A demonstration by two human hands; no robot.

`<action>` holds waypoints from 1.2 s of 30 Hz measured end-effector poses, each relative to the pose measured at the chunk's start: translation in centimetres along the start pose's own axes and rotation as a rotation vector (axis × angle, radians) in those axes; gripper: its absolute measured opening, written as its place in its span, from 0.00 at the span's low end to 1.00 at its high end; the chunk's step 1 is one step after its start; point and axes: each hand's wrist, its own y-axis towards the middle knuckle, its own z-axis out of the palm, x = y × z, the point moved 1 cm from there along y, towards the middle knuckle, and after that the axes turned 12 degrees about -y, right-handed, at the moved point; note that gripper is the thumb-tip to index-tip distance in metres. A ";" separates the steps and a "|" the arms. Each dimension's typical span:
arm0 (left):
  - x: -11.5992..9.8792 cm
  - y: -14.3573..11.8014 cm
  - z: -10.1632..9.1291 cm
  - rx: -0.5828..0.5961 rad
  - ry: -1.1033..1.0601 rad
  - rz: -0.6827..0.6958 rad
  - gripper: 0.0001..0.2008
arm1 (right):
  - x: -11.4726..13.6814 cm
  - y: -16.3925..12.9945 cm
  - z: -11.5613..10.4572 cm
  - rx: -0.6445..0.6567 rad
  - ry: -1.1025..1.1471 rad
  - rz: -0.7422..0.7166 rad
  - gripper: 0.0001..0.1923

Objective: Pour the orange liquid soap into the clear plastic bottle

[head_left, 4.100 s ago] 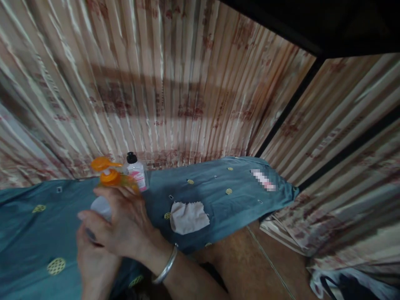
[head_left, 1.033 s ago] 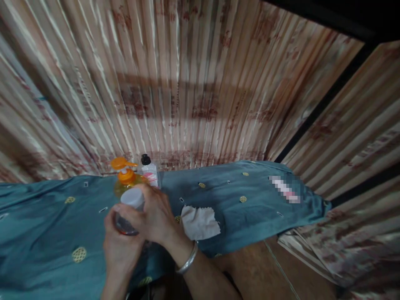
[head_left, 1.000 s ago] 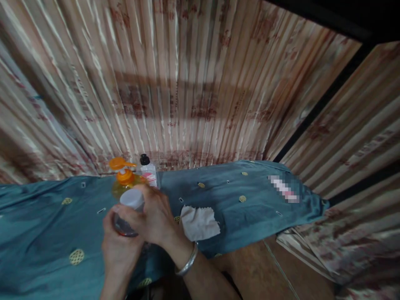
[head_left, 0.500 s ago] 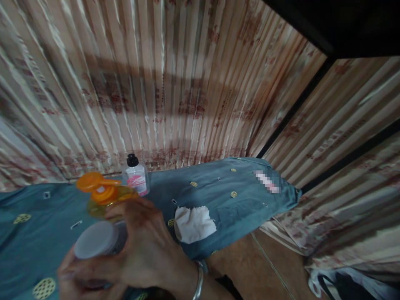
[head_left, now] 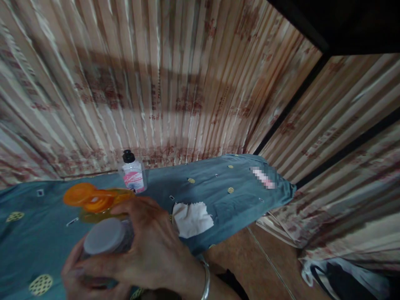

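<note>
Jar (head_left: pixel 104 241) with grey lid clasped by right hand (head_left: pixel 150 254), left hand (head_left: pixel 73 277) gripping base; keep upright, steady over blue cloth (head_left: pixel 215 191).

1. Two bare hands: the right hand (head_left: pixel 150 254) and the left hand (head_left: pixel 78 279), both wrapped around one container.
2. One grey-lidded round jar (head_left: pixel 104 241).
3. One orange-topped pump bottle of yellow liquid (head_left: pixel 93 202).
4. One small clear bottle with a black cap and pink label (head_left: pixel 133 173).
5. One crumpled white cloth (head_left: pixel 191 218).
6. One teal bedspread with gold medallions (head_left: pixel 218 196).
7. One silver metal bangle (head_left: pixel 205 281).
</note>
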 end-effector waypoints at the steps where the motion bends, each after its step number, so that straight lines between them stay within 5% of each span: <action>1: -0.6 -0.2 0.1 -0.033 0.007 0.038 0.40 | -0.2 0.0 0.2 -0.017 0.029 0.035 0.33; 9: -0.8 -0.8 0.5 0.035 0.023 0.065 0.40 | -0.5 0.0 -0.3 0.084 0.172 -0.022 0.18; 15: -0.2 -0.9 0.4 0.029 0.062 0.192 0.42 | -0.5 -0.3 0.3 0.043 0.194 0.094 0.30; 18: -0.8 -1.2 0.7 0.001 0.053 0.116 0.42 | -0.6 -0.4 0.5 -0.007 0.205 0.130 0.26; 22: -1.6 -1.4 1.0 -0.031 0.032 0.015 0.40 | -0.4 -0.1 0.0 0.058 0.236 0.002 0.17; 25: -1.5 -1.4 1.0 -0.032 0.030 0.008 0.36 | -0.2 -0.1 0.0 0.067 0.196 -0.052 0.22; 30: -1.3 -1.4 0.8 -0.013 0.030 0.004 0.38 | 0.2 -0.2 0.6 -0.054 0.145 0.091 0.25; 33: -1.4 -1.6 0.7 0.007 0.056 0.032 0.38 | 0.4 -0.1 0.3 -0.006 0.182 0.020 0.18; 36: -1.3 -1.6 0.8 0.019 0.076 0.064 0.33 | 0.4 -0.3 0.2 0.060 0.204 -0.078 0.21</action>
